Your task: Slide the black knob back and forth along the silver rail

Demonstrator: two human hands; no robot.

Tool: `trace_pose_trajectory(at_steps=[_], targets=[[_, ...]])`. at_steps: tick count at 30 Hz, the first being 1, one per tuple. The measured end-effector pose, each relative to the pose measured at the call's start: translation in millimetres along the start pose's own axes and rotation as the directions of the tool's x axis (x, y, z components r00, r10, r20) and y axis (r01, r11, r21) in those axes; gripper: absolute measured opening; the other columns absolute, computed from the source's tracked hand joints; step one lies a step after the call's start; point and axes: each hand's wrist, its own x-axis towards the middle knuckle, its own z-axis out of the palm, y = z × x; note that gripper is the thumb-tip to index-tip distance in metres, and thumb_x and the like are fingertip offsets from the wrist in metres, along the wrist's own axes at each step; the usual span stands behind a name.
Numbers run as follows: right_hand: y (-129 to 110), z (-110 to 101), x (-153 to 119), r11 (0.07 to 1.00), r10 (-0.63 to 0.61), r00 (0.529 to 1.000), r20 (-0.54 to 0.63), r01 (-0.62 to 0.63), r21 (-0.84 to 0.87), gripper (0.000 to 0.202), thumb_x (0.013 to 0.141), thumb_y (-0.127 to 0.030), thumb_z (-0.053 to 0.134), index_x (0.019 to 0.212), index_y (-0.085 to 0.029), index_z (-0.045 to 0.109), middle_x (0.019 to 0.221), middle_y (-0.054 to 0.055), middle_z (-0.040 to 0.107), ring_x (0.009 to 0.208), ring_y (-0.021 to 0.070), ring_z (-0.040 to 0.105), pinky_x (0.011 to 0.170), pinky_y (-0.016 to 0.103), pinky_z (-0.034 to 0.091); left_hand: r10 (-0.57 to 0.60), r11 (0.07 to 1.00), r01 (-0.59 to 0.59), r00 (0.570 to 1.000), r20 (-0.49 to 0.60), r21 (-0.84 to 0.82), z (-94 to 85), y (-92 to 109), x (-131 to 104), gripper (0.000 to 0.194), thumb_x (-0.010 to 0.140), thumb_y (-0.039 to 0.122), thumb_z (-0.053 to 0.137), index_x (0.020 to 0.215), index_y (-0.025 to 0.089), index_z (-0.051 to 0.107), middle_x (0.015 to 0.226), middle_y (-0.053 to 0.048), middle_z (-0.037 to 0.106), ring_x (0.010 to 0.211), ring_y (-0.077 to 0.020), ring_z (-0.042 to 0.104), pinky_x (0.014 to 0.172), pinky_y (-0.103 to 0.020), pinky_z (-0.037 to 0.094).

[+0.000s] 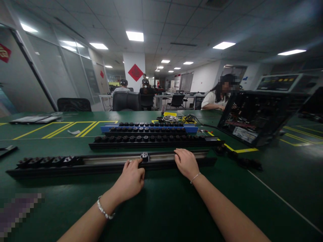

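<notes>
A long black rail [106,160] lies across the green table, with several small black blocks [45,161] in its left part. One separate black-and-silver block [144,156] sits near the rail's middle. My left hand [132,178] touches the rail beside that block, its index finger extended and the other fingers curled; whether it grips anything is hidden. My right hand [186,163] rests over the rail's right part, fingers lying over its edge and slightly spread, holding nothing visible.
Behind lie another filled black rail [156,144] and a blue rail [189,129]. A metal dish [170,118] stands beyond them. An open computer case [248,117] is at right; a person [214,97] sits behind it. Loose black parts [248,163] lie right.
</notes>
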Motion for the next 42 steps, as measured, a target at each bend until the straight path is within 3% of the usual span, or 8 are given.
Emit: trace_pose_trajectory(at_steps=[5,21,32,38,42], targets=[[-20.7,4.4,-2.8,0.999,-0.026,0.999,0.022,0.025,0.025,0.035,0.087,-0.031,0.037,0.11,-0.022,0.062,0.118,0.006,0.061,0.114,0.0212,0.049,0.101,0.044,0.028,0.027,0.999,-0.026,1.0,-0.014,0.019,0.5,3.3,-0.1,0.016,0.072,0.015,0.048,0.069,0.021,0.062,0.132,-0.007,0.046,0.132,-0.0266,0.028,0.109,-0.056,0.009],[-70.0,15.7,3.6,0.992,0.005,0.999,0.035,-0.009,0.127,0.041,0.083,-0.042,0.046,0.118,-0.022,0.056,0.118,0.005,0.061,0.115,0.0235,0.047,0.099,0.04,0.029,0.128,0.982,-0.115,0.988,-0.085,0.151,15.3,9.8,5.0,0.013,0.069,0.019,0.05,0.069,0.022,0.063,0.141,0.0,0.038,0.124,-0.0346,0.032,0.104,-0.063,0.01],[-73.1,16.3,5.3,0.986,0.07,0.997,0.028,-0.073,0.148,0.033,0.084,-0.041,0.047,0.112,-0.027,0.059,0.115,0.002,0.062,0.113,0.021,0.048,0.096,0.037,0.03,0.214,0.963,-0.201,0.975,-0.053,0.18,20.8,11.5,10.4,0.014,0.069,0.021,0.051,0.077,0.021,0.064,0.146,0.001,0.031,0.124,-0.0341,0.033,0.106,-0.059,0.013],[-73.6,18.2,4.6,0.986,0.074,0.997,0.022,-0.076,0.148,0.032,0.084,-0.037,0.047,0.112,-0.026,0.058,0.114,0.002,0.063,0.115,0.0197,0.047,0.097,0.035,0.028,0.219,0.967,-0.181,0.951,-0.219,0.177,24.2,5.2,10.5,0.045,0.071,0.013,0.047,0.115,0.019,0.051,0.136,-0.007,0.045,0.125,-0.0232,0.037,0.108,-0.044,0.026],[-74.4,16.7,5.0,0.985,0.078,0.996,0.038,-0.083,0.15,0.032,0.084,-0.036,0.047,0.112,-0.026,0.058,0.114,0.003,0.063,0.115,0.0197,0.048,0.097,0.036,0.028,0.142,0.973,-0.063,0.923,-0.358,0.224,28.8,-1.6,13.3,0.048,0.078,0.022,0.046,0.125,0.015,0.045,0.14,-0.01,0.042,0.132,-0.0257,0.029,0.109,-0.046,0.024]])
